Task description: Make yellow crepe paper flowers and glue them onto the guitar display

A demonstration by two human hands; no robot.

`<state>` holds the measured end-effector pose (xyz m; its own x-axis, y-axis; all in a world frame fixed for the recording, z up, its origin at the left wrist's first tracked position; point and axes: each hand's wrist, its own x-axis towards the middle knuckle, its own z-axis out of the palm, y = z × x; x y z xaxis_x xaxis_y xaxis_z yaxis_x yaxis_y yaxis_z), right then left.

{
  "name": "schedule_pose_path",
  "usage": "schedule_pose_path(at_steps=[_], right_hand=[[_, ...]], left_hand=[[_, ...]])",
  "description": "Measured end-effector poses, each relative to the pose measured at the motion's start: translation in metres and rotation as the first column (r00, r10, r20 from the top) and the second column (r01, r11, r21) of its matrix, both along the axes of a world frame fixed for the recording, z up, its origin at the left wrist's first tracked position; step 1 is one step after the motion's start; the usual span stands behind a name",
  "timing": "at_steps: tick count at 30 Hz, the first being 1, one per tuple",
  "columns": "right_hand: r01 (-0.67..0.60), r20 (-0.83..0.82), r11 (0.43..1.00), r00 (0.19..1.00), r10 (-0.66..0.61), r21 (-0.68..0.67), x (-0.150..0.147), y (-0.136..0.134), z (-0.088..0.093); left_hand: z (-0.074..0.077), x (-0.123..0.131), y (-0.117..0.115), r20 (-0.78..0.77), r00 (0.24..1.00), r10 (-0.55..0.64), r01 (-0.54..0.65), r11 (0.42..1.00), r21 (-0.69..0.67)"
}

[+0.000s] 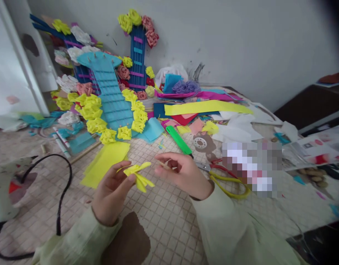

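Note:
My left hand [111, 197] pinches a yellow paper flower [137, 173] between thumb and fingers, its loose strips fanning out to the right. Close beside it, my right hand [186, 175] has its thumb and fingers closed on a thin pale stick [164, 165], whose tip points toward the flower without touching it. A yellow paper sheet [103, 165] lies on the table behind my left hand. Just beyond my right hand are a green-handled cutter [177, 139] and scissors [227, 188] with yellow and red handles, partly covered by the hand.
A light-blue guitar-shaped craft [110, 86] edged with yellow paper flowers stands at the back left, near a dark-blue one [137, 55]. Coloured paper strips [208, 107] are heaped at the back. A black cable [65, 195] loops at left. A blurred patch [252, 169] covers something at right.

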<state>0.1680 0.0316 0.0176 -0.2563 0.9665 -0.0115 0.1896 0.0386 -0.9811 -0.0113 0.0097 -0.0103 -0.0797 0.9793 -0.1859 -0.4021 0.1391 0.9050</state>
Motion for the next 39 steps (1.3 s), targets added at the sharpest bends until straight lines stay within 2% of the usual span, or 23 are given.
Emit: schedule_pose_path(at_steps=[2,5,8,12,14,19,24,28,31,35,37,39], right_hand=[[-0.055,-0.047,0.997,0.997,0.053,-0.057,-0.001,-0.003,0.003],[-0.112,-0.065,0.991,0.992,0.107,-0.07,-0.003,-0.008,0.006],[-0.137,0.034,0.991,0.99,0.137,-0.001,-0.005,-0.011,0.008],[-0.129,0.163,0.983,0.981,0.106,0.131,-0.008,-0.015,0.01],[-0.133,0.184,0.975,0.978,0.099,0.178,-0.009,-0.015,0.011],[-0.163,0.136,0.965,0.981,0.136,0.207,-0.006,-0.013,0.014],[-0.155,0.088,0.985,0.985,0.148,0.079,0.0,-0.015,0.023],[-0.239,0.13,0.971,0.964,0.233,0.029,0.001,-0.018,0.028],[-0.307,0.151,0.951,0.94,0.307,-0.025,0.0,-0.018,0.027],[-0.31,0.168,0.95,0.935,0.313,-0.043,0.0,-0.015,0.022],[-0.318,0.174,0.947,0.931,0.321,-0.045,0.0,-0.013,0.019],[-0.338,0.184,0.939,0.921,0.344,-0.06,0.001,-0.012,0.017]], left_hand=[[-0.003,0.001,-0.004,-0.043,0.997,-0.07,0.073,0.995,0.066],[-0.005,0.002,-0.009,-0.134,0.976,-0.172,0.194,0.965,0.177],[-0.002,0.004,-0.012,-0.225,0.942,-0.249,0.303,0.92,0.249],[-0.001,0.006,-0.017,-0.266,0.899,-0.348,0.413,0.876,0.248],[-0.003,0.006,-0.018,-0.259,0.897,-0.358,0.419,0.875,0.243],[-0.004,0.005,-0.017,-0.273,0.925,-0.264,0.331,0.912,0.243],[0.0,0.003,-0.016,-0.295,0.925,-0.24,0.336,0.879,0.338],[0.002,0.003,-0.017,-0.33,0.896,-0.297,0.406,0.848,0.34],[0.002,0.003,-0.018,-0.294,0.867,-0.402,0.482,0.827,0.291],[0.004,0.005,-0.018,-0.113,0.837,-0.535,0.546,0.808,0.222],[0.005,0.006,-0.017,-0.033,0.824,-0.566,0.561,0.806,0.189],[0.007,0.006,-0.016,-0.018,0.828,-0.56,0.557,0.818,0.142]])
